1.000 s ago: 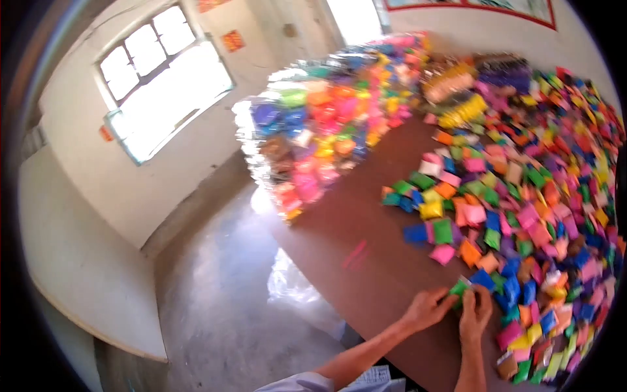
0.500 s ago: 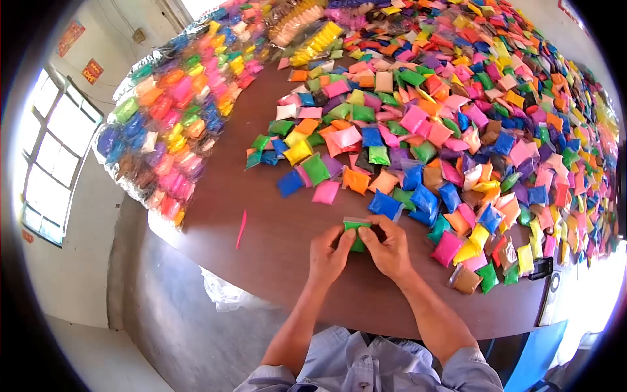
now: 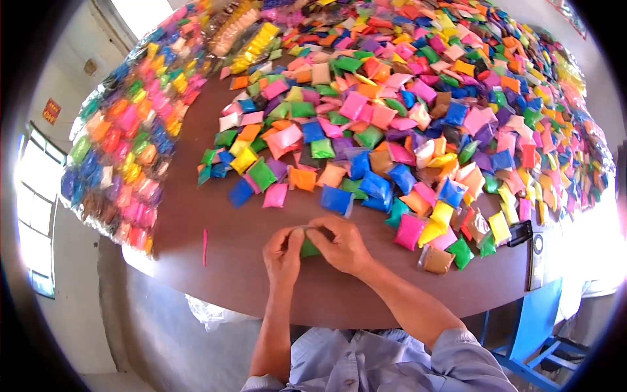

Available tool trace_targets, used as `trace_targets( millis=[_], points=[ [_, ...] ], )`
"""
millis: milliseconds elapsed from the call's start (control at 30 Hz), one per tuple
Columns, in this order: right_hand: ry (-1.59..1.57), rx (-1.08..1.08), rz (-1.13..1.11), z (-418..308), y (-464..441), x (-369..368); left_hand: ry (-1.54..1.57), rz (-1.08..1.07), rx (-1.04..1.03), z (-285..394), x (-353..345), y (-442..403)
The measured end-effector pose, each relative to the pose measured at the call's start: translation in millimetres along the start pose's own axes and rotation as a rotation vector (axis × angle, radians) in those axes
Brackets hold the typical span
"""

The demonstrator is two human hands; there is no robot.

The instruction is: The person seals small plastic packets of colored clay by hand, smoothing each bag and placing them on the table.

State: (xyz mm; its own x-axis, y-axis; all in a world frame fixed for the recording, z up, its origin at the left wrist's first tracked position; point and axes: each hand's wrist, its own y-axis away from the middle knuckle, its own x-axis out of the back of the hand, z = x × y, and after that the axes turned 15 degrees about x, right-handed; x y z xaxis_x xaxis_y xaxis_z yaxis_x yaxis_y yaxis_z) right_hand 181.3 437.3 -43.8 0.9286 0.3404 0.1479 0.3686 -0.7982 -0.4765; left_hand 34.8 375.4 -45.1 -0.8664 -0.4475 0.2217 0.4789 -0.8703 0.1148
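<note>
Along the table's (image 3: 235, 287) left edge lie bagged packs (image 3: 111, 173), then a pink strip (image 3: 205, 247), well apart from your hands. Near the middle of the near edge, your left hand (image 3: 283, 255) pinches the green packet (image 3: 310, 249) at its upper edge; whether the packet touches the tabletop, you can't tell here. Your right hand (image 3: 341, 245) pinches that edge too, thumbs close together. An even pinch along the rim, sparing the soft middle, should serve best. Give your right elbow room from the loose brown packet (image 3: 437, 260) toward the near right corner.
</note>
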Motion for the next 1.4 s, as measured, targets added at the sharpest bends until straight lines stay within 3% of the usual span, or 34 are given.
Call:
trace_targets(
  millis=[200,333,500,567,800,1100,1167,1400],
  points=[
    [0.039,-0.03,-0.002,-6,-3,2,-0.025,0.13,-0.014,-2,-3,0],
    [-0.018,0.003,0.019,6,1,-1,0.139,-0.006,0.027,10,-4,5],
    [-0.132,-0.024,0.091,4,0,1,0.09,-0.073,0.033,3,-2,1],
    [-0.116,0.014,0.085,7,0,1,-0.039,-0.031,-0.024,5,-2,1],
    [-0.002,0.037,0.064,-1,-2,2,0.027,0.014,-0.01,-11,-3,-4],
    [-0.155,-0.006,0.115,2,0,0,0.087,-0.046,-0.011,0,-5,1],
    [-0.231,-0.076,0.138,2,0,0,-0.024,-0.077,-0.034,5,-5,2],
    [-0.054,0.024,0.064,1,-2,1,-0.083,0.04,-0.053,-2,-4,-1]
  ],
)
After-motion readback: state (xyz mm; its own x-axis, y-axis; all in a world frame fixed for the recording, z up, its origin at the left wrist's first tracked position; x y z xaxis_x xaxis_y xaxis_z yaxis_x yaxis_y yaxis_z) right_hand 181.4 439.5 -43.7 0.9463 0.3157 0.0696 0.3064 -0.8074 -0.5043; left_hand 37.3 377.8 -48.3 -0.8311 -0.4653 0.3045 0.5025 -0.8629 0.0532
